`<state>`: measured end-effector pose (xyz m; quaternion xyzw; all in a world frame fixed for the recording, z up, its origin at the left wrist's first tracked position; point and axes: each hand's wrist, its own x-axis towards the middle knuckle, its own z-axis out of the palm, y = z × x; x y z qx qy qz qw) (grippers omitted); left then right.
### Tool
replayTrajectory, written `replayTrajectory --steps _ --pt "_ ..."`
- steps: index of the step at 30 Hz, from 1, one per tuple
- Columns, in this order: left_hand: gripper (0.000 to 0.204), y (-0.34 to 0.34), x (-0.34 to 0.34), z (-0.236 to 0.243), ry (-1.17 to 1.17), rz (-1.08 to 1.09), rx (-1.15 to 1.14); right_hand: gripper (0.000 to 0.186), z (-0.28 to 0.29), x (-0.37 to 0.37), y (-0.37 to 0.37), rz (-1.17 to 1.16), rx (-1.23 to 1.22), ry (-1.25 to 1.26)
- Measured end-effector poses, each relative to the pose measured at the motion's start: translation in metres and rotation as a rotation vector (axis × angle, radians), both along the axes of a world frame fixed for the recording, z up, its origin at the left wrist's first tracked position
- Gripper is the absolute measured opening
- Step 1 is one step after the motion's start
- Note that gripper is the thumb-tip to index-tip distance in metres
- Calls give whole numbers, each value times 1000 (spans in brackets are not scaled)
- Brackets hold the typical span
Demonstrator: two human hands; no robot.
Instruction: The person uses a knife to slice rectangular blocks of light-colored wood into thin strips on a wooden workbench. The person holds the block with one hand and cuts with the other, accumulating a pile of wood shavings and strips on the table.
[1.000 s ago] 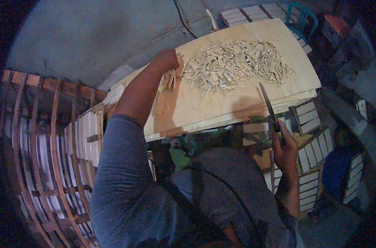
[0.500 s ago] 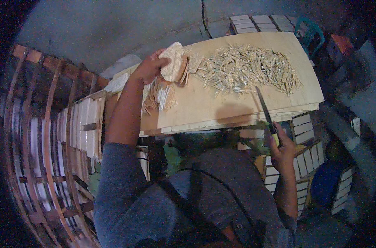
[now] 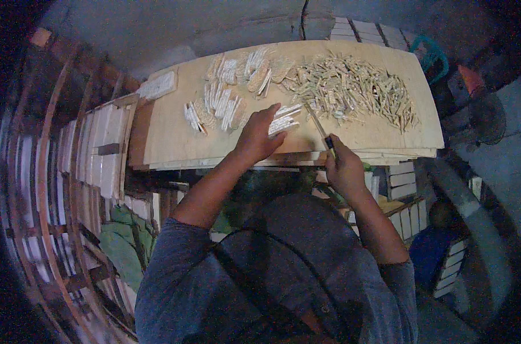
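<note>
My left hand is closed round a small stack of thin, pale pieces at the middle of the board, its thumb on the near side and its fingers on the far side. In my right hand is a knife with a long narrow blade and a dark and yellow handle. The blade points away from me, its tip close to the stack. Left of there lie several fanned groups of pale, patterned, rounded pieces. A broad heap of thin, pale strips covers the board's right part.
The wooden board lies on more boards. A whitish block rests at its far left corner. Slatted wooden racks stand on the left. Beyond the far right corner is a teal plastic chair. Pale stacked blocks are under the right end.
My left hand has come down and right from the rounded pieces it held up, and now grips a stack at the board's middle. My right hand has brought the knife left towards it.
</note>
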<state>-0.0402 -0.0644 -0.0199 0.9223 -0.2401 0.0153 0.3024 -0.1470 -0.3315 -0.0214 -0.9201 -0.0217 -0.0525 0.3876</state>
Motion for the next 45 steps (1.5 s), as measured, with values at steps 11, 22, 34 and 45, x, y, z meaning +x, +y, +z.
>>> replayTrajectory --steps 11,22,34,45 --pt "95 1 -14 -24 -260 50 -205 47 12 10 31 101 -95 -11" --pt "96 4 -10 -33 -233 -9 -279 51 18 7 47 91 24 99" --pt "99 8 -15 -42 -145 56 -396 48 33 -7 51 79 169 119" --pt "91 6 -14 -34 -246 -27 -283 45 17 -7 36 35 -9 47"
